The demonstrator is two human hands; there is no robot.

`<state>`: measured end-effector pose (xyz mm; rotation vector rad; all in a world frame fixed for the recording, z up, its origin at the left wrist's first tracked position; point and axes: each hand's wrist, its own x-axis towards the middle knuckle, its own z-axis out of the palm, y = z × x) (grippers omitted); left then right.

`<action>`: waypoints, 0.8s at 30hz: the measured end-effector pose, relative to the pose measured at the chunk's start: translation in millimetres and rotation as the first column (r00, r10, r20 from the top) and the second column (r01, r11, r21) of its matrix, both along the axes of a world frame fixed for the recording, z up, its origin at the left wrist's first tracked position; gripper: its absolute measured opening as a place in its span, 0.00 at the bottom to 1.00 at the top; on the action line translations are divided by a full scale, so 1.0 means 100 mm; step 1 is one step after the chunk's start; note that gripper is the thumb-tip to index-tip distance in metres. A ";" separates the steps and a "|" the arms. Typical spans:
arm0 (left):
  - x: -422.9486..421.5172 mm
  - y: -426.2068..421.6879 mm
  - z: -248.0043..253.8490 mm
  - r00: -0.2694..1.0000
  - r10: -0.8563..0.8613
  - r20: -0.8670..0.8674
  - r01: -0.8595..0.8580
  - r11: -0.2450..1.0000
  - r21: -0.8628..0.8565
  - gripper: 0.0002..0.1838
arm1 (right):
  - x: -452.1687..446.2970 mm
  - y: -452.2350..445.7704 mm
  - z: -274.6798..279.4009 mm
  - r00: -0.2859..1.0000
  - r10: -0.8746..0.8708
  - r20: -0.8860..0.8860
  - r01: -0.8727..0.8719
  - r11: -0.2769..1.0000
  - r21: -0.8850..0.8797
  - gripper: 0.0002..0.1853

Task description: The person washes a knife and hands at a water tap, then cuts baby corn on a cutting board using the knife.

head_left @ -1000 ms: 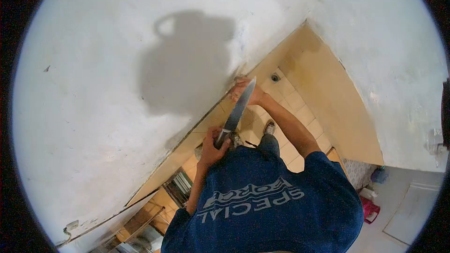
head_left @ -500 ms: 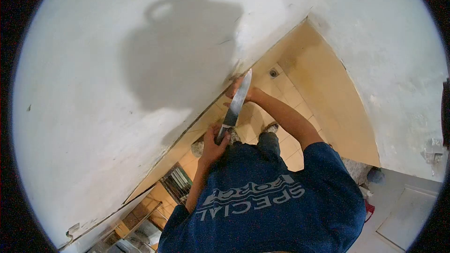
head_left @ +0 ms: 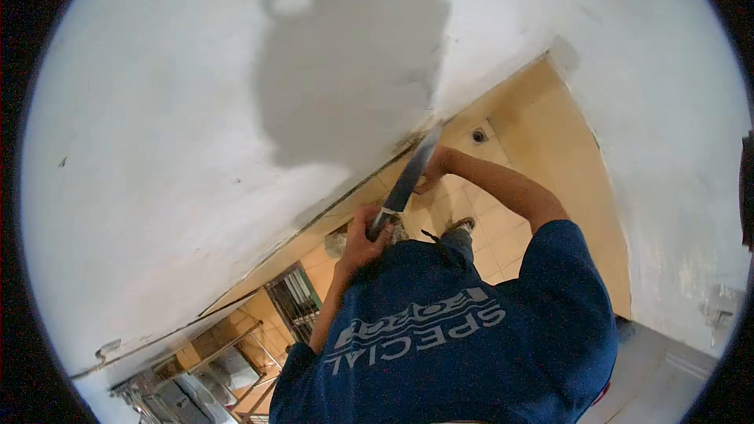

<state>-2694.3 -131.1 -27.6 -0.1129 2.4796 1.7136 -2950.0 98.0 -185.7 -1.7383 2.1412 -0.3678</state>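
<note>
Over tiled floor point(head_left: 503, 247): knife point(head_left: 406, 186) is slanting, tip pointing twd wall point(head_left: 157, 149)
Left grip point(head_left: 364, 239): wrapping snugly round handle point(head_left: 378, 223)
Right grip point(head_left: 437, 166): sitting partly behind blade point(head_left: 417, 166), can't tell how open
Knife: prob feeling stiff, lightish, sharp; handle's looking safest 2 hold

The right hand point(head_left: 433, 169), whose fingers earlier showed left of the knife point(head_left: 410, 181), now shows only right of the blade; the dark shadow point(head_left: 349, 71) sits higher on the wall point(head_left: 157, 126).
</note>
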 end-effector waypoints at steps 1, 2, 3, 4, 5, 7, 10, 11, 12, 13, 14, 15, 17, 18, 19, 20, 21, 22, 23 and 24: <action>0.02 0.00 0.01 1.000 0.017 -0.005 -0.017 1.000 -0.012 0.24 | -0.03 -0.02 0.13 0.999 0.036 0.010 -0.036 0.997 0.064 0.24; 0.05 -0.01 -0.02 0.995 0.016 -0.103 -0.020 0.999 -0.036 0.24 | -0.07 -0.06 0.24 0.998 0.066 0.019 -0.068 0.990 0.127 0.25; 0.05 -0.02 -0.02 0.980 0.006 -0.200 -0.018 0.998 -0.057 0.23 | -0.11 -0.06 0.27 0.995 0.090 0.031 -0.094 0.977 0.192 0.27; 0.07 -0.01 0.00 0.993 0.026 -0.118 -0.029 0.999 -0.025 0.22 | -0.08 -0.05 0.26 0.994 0.098 0.042 -0.105 0.968 0.229 0.28; 0.08 -0.02 -0.05 0.993 0.024 -0.116 -0.027 0.999 -0.024 0.22 | -0.04 -0.04 0.25 0.993 0.105 0.053 -0.115 0.958 0.264 0.29; 0.06 -0.02 -0.19 0.991 0.005 -0.137 -0.016 0.997 -0.078 0.24 | 0.06 0.02 0.21 0.999 0.032 0.022 -0.028 0.982 -0.184 0.26; 0.03 -0.06 -0.36 1.000 0.003 -0.029 -0.005 0.998 -0.065 0.27 | 0.36 0.08 0.84 0.980 -0.152 -0.129 0.085 0.904 -0.419 0.21; 0.00 -0.08 -0.37 1.000 -0.011 -0.026 0.010 0.998 -0.063 0.27 | 0.47 0.12 0.89 0.978 -0.166 -0.127 0.100 0.903 -0.417 0.21; -0.04 -0.09 -0.38 0.999 -0.039 0.008 0.040 0.999 -0.031 0.29 | 0.58 0.17 0.92 0.957 -0.263 -0.119 0.146 0.798 -0.585 0.19; -0.06 -0.10 -0.38 0.997 -0.067 0.041 0.067 0.998 0.002 0.32 | 0.73 0.23 0.95 0.931 -0.353 -0.096 0.176 0.661 -0.730 0.16; -0.08 -0.11 -0.41 0.996 -0.078 0.045 0.077 0.997 0.007 0.32 | 0.97 0.35 0.90 0.878 -0.478 0.041 0.383 0.646 -0.660 0.12; -0.08 -0.12 -0.45 0.994 -0.111 0.024 0.111 0.994 0.001 0.31 | 1.17 0.45 0.78 0.872 -0.487 0.043 0.393 0.645 -0.656 0.12; -0.08 -0.09 -0.58 0.988 -0.155 0.016 0.155 0.988 -0.002 0.31 | 1.56 0.57 0.51 0.528 -0.760 0.379 0.764 0.231 -0.602 0.09; -0.07 -0.08 -0.66 0.982 -0.185 0.036 0.186 0.982 -0.016 0.32 | 1.74 0.59 0.46 0.514 -0.767 0.384 0.774 0.223 -0.592 0.09; -0.06 -0.05 -0.67 0.975 -0.216 0.055 0.218 0.975 -0.029 0.33 | 1.90 0.59 0.43 0.289 -0.770 0.570 0.902 0.019 -0.431 0.06; -0.07 -0.04 -0.67 0.971 -0.229 0.064 0.231 0.973 -0.025 0.33 | 2.00 0.59 0.41 0.036 -0.713 0.700 0.957 -0.177 -0.230 0.06; -0.12 -0.01 -0.61 0.953 -0.268 0.141 0.279 0.958 -0.065 0.33 | 2.05 0.61 0.33 0.023 -0.715 0.699 0.956 -0.188 -0.224 0.06; -0.14 0.02 -0.58 0.928 -0.302 0.217 0.329 0.939 -0.101 0.33 | 2.11 0.62 0.24 -0.084 -0.645 0.760 0.949 -0.285 -0.137 0.09; -0.16 0.03 -0.60 0.924 -0.311 0.221 0.338 0.936 -0.097 0.33 | 2.15 0.64 0.16 -0.184 -0.561 0.807 0.928 -0.370 -0.046 0.12; -0.17 0.02 -0.64 0.918 -0.334 0.214 0.357 0.931 -0.077 0.33 | 2.16 0.64 0.20 -0.189 -0.560 0.806 0.925 -0.378 -0.045 0.12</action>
